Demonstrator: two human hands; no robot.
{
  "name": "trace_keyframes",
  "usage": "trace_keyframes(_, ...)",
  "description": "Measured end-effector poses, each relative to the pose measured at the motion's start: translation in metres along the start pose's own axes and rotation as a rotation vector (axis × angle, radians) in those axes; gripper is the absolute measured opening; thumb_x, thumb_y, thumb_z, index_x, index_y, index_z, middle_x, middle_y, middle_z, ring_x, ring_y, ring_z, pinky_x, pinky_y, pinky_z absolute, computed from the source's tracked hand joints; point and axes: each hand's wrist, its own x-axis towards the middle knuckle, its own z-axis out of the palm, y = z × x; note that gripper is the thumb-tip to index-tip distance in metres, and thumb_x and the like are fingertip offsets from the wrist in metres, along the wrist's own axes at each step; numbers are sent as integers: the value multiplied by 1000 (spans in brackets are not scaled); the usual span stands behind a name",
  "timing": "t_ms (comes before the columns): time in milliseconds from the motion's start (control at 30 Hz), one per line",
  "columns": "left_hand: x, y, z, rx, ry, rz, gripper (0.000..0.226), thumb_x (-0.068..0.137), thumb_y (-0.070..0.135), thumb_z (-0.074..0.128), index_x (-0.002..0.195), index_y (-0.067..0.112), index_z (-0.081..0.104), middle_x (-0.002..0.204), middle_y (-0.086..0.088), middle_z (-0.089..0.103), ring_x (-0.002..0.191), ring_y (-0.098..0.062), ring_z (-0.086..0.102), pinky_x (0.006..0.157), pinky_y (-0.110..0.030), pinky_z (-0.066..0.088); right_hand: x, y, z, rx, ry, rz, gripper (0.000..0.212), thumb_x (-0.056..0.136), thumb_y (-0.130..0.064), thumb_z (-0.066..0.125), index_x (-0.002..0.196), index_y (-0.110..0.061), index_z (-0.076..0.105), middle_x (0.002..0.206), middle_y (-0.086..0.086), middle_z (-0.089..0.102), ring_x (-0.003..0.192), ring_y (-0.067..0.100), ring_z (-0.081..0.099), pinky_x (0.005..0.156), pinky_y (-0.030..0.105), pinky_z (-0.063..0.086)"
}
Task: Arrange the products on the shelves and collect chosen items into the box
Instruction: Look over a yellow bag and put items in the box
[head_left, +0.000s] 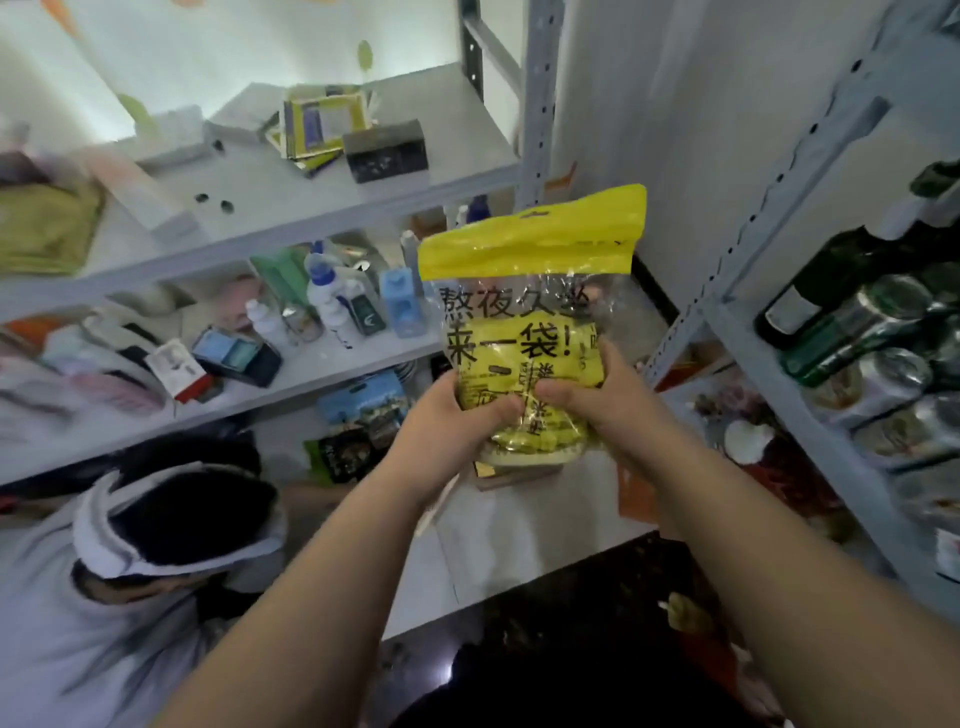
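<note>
A yellow plastic bag (524, 291) with black printed characters and a clear middle stands upright in the centre of the view. My left hand (449, 421) grips its lower left part and my right hand (597, 395) grips its lower right part. The bag is held in the air in front of the grey metal shelves (311, 208), above a low white shelf board (519, 530). No collecting box can be made out for certain.
A person in a grey top (104, 597) crouches at lower left. The left shelves carry small bottles (322, 291), boxes and packets (363, 415). The right rack (779, 364) holds dark bottles (831, 280) and cans (883, 374). The floor below is dark.
</note>
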Motion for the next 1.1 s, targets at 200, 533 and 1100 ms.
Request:
trace_keyframes(200,42,6,33,-48,154,-57,72,64,47,89,125,20,63,116,-3,76,106,-26,73,93,-52,58,33,-20,-43,-51,-52,-17,86,87,-26,78,156,-19,28,105,-25,47,84,-20,55,56,-2,41)
trace_keyframes(533,72,-27,30,-40,448,-85,69,88,30,79,148,30,45,137,1,61,109,-19,70,92,-47,60,92,19,-38,64,-125,131,99,60,-69,85,145,-37,45,154,-4,48,138,18,50,110,50,46)
trace_keyframes(1100,125,-123,-86,-812,-57,-596,53,99,55,48,106,11,78,106,-9,78,121,-40,64,84,-45,61,174,21,31,-707,-131,-5,132,55,-58,87,159,-46,7,167,-13,3,144,1,12,114,29,15)
